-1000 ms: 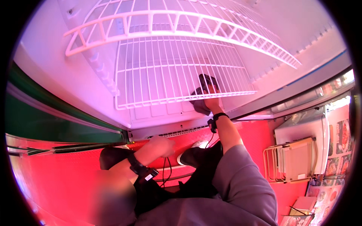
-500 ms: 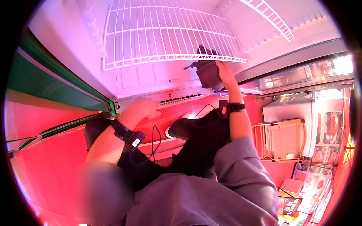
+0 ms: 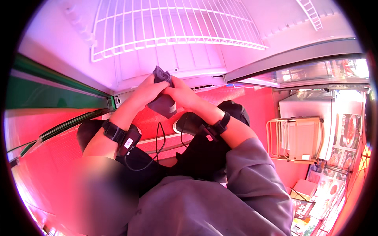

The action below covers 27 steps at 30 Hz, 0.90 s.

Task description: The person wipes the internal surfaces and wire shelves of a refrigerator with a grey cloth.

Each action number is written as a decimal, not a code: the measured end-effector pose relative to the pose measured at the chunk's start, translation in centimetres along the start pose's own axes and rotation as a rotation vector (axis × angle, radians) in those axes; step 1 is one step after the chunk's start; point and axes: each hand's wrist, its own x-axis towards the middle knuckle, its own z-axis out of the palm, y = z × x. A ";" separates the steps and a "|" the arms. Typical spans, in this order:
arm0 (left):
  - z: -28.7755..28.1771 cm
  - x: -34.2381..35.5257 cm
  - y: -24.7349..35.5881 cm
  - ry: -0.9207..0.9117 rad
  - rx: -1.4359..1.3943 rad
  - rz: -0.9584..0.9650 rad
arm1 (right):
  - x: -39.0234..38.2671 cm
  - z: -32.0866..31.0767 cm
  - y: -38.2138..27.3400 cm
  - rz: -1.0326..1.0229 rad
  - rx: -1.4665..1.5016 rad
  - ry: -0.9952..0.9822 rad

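A dark grey cloth (image 3: 163, 105) is bunched up between both my hands, just outside the open cabinet. My left hand (image 3: 151, 86) is closed round it from the left. From the right, my right hand (image 3: 180, 92) grips the same cloth, its fingers meeting those of the left. One end of the cloth sticks up above the hands, and a wider fold hangs below them. Beyond it stands the white cabinet interior with a wire shelf (image 3: 177, 39) above my hands.
A green-edged door (image 3: 59, 88) stands open at left, a glass door (image 3: 307, 74) at right. Folded chairs (image 3: 297, 139) lean by a white box (image 3: 307, 104) on the right. A cable (image 3: 159, 145) hangs from my left wrist device. The floor (image 3: 145, 124) is red.
My right hand has brought the cloth out from under the shelf, leftward and nearer to me. My left hand has risen to grip it too. The view has shifted slightly.
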 end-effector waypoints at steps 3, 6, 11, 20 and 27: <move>0.6 0.3 -0.1 0.012 0.030 0.010 | -0.1 -0.8 -0.5 0.054 -0.099 -0.029; 1.7 0.0 0.6 0.024 -0.072 0.040 | -0.3 -2.1 -1.5 0.056 -0.278 -0.089; 2.5 0.3 1.6 -0.045 -0.156 0.139 | -0.6 -4.2 -2.4 -0.126 -0.460 -0.258; 2.1 -0.2 2.9 -0.064 -0.174 0.085 | 0.6 -5.9 -3.2 -0.281 -0.603 0.247; 1.6 0.2 2.3 -0.032 -0.207 0.122 | 0.7 -6.0 -4.1 -0.381 -0.691 0.185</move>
